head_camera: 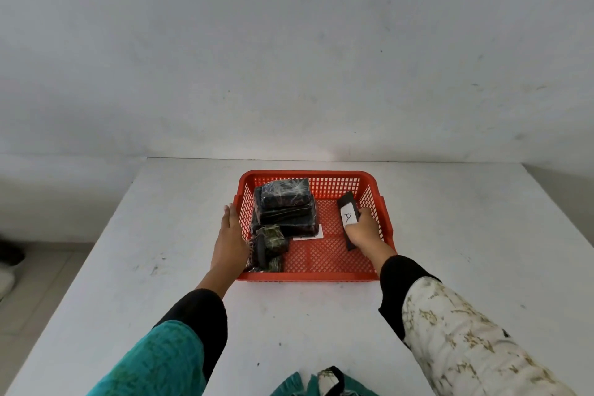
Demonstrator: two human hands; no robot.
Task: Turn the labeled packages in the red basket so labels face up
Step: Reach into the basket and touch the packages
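Observation:
A red basket (331,262) sits on the white table. My right hand (362,228) is inside it at the right, gripping a slim black package (346,202) whose white label marked "A" (348,217) faces up. My left hand (229,239) rests flat against the outside of the basket's left wall, fingers together, holding nothing. In the left half of the basket lies a stack of dark plastic-wrapped packages (286,206), with smaller greenish wrapped packages (270,243) in front. A white label (308,235) shows beside the bottom of the stack.
The white table (160,267) ends at a pale wall behind the basket. Its left edge drops to a floor with a dark object (9,254). Teal and patterned cloth (321,384) lies at the near edge.

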